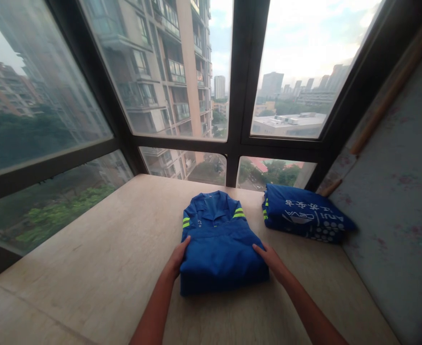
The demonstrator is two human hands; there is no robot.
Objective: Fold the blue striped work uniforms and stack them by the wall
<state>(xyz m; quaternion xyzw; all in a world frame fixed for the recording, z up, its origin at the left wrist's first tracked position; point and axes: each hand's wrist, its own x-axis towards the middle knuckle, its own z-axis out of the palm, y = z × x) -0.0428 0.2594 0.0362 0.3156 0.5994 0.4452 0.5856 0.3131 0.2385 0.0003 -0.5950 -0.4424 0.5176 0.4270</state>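
A folded blue work jacket [221, 254] lies on the pale sill, its collar toward the window and yellow-green stripes on both shoulders. Against its left edge is my left hand [178, 256], the thumb on the cloth and the other fingers mostly hidden at the side. My right hand [270, 258] holds the opposite edge in the same way, thumb on top and fingers out of sight. The jacket's near end is a thick, smooth fold. Whether its underside is lifted off the sill cannot be made out.
A stack of folded blue clothing [300, 213] with white print sits at the back right, close to the patterned wall [394, 239]. Dark window frames [234, 96] edge the stone sill [99, 254] at the back and left. Buildings and trees show outside.
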